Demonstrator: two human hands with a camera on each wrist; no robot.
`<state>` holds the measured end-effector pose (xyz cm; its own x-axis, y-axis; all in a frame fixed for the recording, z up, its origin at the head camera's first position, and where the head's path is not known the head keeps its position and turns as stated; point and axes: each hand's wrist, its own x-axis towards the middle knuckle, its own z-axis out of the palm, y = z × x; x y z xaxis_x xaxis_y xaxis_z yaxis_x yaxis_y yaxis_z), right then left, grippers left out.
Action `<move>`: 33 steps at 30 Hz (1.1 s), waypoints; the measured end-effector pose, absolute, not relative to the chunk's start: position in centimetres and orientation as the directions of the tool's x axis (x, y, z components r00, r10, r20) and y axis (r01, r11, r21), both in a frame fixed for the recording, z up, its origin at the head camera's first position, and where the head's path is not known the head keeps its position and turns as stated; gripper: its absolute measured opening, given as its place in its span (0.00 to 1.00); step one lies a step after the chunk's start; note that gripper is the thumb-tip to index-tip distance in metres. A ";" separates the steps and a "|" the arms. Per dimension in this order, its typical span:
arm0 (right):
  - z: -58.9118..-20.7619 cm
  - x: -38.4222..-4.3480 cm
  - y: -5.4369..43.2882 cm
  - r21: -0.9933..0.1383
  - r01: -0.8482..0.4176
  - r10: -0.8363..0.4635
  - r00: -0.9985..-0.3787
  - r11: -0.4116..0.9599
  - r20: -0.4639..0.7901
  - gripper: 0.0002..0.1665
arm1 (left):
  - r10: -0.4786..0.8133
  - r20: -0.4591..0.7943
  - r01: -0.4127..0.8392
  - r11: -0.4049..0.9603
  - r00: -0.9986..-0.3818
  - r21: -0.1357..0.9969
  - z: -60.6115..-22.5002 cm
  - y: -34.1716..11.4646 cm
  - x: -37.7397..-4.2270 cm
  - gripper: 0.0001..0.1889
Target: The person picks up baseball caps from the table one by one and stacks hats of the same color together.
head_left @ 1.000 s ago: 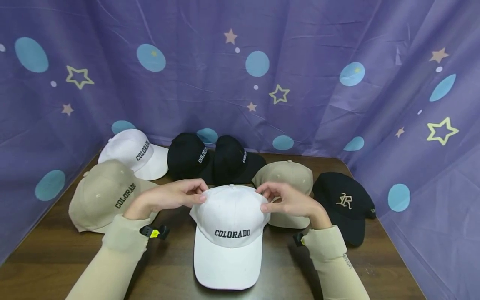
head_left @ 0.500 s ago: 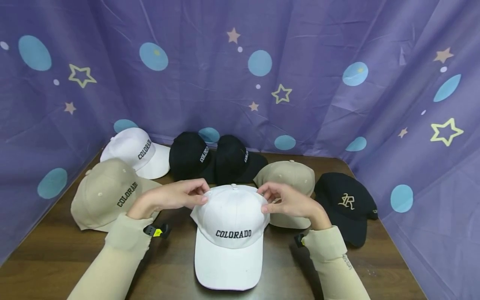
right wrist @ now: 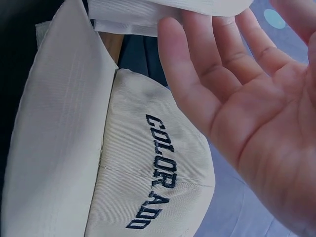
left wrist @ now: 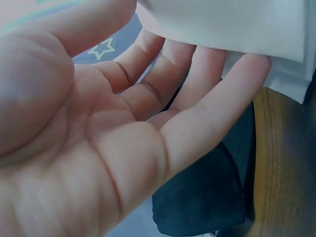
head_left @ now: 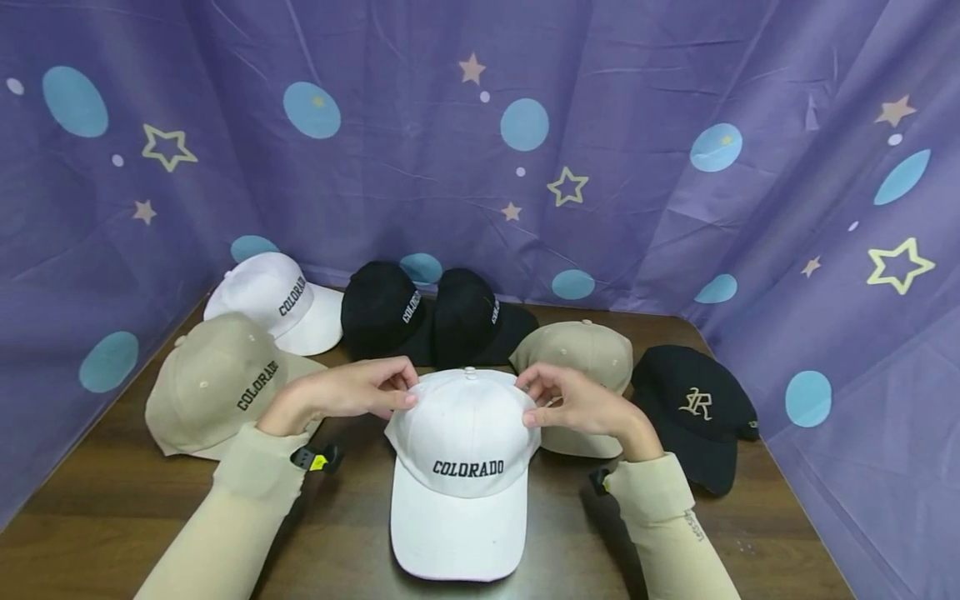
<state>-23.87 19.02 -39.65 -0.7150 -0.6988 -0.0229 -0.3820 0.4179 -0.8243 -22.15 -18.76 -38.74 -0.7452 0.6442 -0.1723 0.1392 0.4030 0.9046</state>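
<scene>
A white baseball cap [head_left: 459, 530], lettered COLORADO in black, faces me at the front middle, brim toward me. At its left side my left hand [head_left: 348, 393] pinches the crown between thumb and fingers. My right hand [head_left: 581, 406] holds the opposite side the same way. In the left wrist view the fingers [left wrist: 212, 126] reach under the white fabric [left wrist: 227, 24], with the thumb on its other side. Likewise in the right wrist view, the fingertips [right wrist: 173, 39] go beneath the cap's edge. Close behind the right hand sits a beige cap [head_left: 573, 346].
Around the wooden table's [head_left: 352, 533] back stand a white cap [head_left: 258, 292], a beige cap [head_left: 206, 383], a black cap [head_left: 378, 308], another black cap [head_left: 461, 312] and, at right, a black cap with a gold emblem [head_left: 690, 417]. A purple curtain [head_left: 420, 183] encloses the sides.
The whole scene shifts slightly to the right as the head view moves. Both hands keep their hold on the white baseball cap, which stays in place between them.
</scene>
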 end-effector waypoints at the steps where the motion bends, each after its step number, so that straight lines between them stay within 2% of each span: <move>1: -39.6 -23.9 19.0 -0.826 -0.379 -0.699 -0.715 0.417 -0.025 0.26 | 0.641 -0.175 0.138 0.406 -0.747 0.903 -38.7 -18.8 -22.1 0.11; 18: -39.7 -23.8 18.9 -0.827 -0.354 -0.692 -0.719 0.436 -0.057 0.26 | 0.604 -0.193 0.130 0.449 -0.773 0.884 -38.8 -18.6 -22.1 0.11; 26: -39.6 -23.7 18.9 -0.777 -0.379 -0.670 -0.739 0.503 -0.073 0.23 | 0.577 -0.208 0.136 0.496 -0.790 0.858 -38.9 -18.7 -22.2 0.12; 33: -39.5 -23.6 19.0 -0.758 -0.404 -0.677 -0.733 0.512 -0.066 0.21 | 0.579 -0.206 0.151 0.507 -0.789 0.849 -38.9 -18.7 -22.3 0.12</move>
